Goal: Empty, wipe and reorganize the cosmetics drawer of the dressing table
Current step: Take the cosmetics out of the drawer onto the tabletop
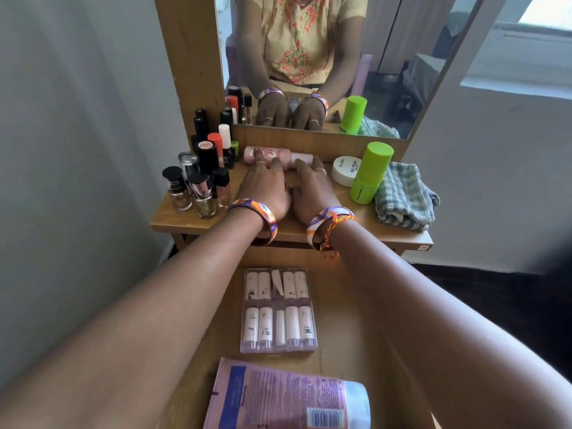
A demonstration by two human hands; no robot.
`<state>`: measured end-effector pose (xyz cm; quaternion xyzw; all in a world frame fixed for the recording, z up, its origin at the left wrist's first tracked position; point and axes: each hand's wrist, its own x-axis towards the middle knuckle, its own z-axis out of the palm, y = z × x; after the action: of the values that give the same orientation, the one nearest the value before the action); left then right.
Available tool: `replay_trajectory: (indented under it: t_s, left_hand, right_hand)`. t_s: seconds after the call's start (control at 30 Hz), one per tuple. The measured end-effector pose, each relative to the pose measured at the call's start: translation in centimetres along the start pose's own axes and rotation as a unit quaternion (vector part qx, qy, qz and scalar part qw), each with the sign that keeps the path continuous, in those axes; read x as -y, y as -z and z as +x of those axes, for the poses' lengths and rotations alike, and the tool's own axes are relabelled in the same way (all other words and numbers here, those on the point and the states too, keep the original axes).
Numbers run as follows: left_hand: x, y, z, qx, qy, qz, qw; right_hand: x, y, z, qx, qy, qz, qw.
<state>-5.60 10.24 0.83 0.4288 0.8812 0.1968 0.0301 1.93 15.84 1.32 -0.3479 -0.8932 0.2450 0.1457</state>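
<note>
My left hand [265, 184] and my right hand [313, 188] lie side by side, palms down, on the wooden dressing table top [185, 219]. The fingertips of both touch a pink bottle [278, 156] lying on its side against the mirror's base; neither hand is closed around it. Below my wrists the open drawer [343, 308] holds a clear case of small white tubes [278, 311] and a pink and purple pouch [288, 397] at its near end. A green-and-white checked cloth [405, 196] lies folded at the table's right end.
Several nail polish bottles [201, 181] stand crowded at the table's left end. A white jar [345, 170] and a tall green bottle [370, 171] stand right of my hands. The mirror [402, 57] rises behind. A grey wall is at the left.
</note>
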Motion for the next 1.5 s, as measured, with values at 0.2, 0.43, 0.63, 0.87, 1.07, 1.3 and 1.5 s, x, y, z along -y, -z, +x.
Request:
replay_trajectory:
  t_s: [0.2, 0.43, 0.63, 0.87, 1.07, 1.3, 1.5]
  left_hand:
    - [-0.3, 0.1, -1.1, -0.028, 0.002, -0.016, 0.999]
    - [-1.1, -0.5, -7.5, -0.149, -0.088, -0.082, 0.982]
    - [-1.0, -0.6, -11.8, -0.109, -0.13, -0.105, 0.98]
    - [-0.2, 0.6, -15.0, 0.192, -0.142, -0.08, 0.968]
    - [0.2, -0.2, -17.1, 0.377, -0.111, 0.029, 0.919]
    - [-0.3, 0.7, -16.9, 0.35, -0.117, 0.008, 0.929]
    - [-1.5, 2.9, -15.3, 0.182, -0.142, -0.059, 0.971]
  right_hand:
    - [-0.2, -0.1, -0.5, -0.01, -0.004, 0.02, 1.0]
    - [-1.3, -0.8, -5.3, -0.1, 0.094, 0.051, 0.989]
    - [-2.1, 0.2, -9.6, -0.112, 0.135, 0.063, 0.982]
    - [-3.6, 0.3, -13.8, 0.128, 0.091, -0.104, 0.982]
    - [-4.6, -0.6, -16.9, 0.405, 0.004, -0.153, 0.901]
    - [-5.2, 0.2, -17.8, 0.404, 0.042, -0.157, 0.9]
    - [-5.0, 3.6, -15.9, 0.326, 0.019, -0.108, 0.939]
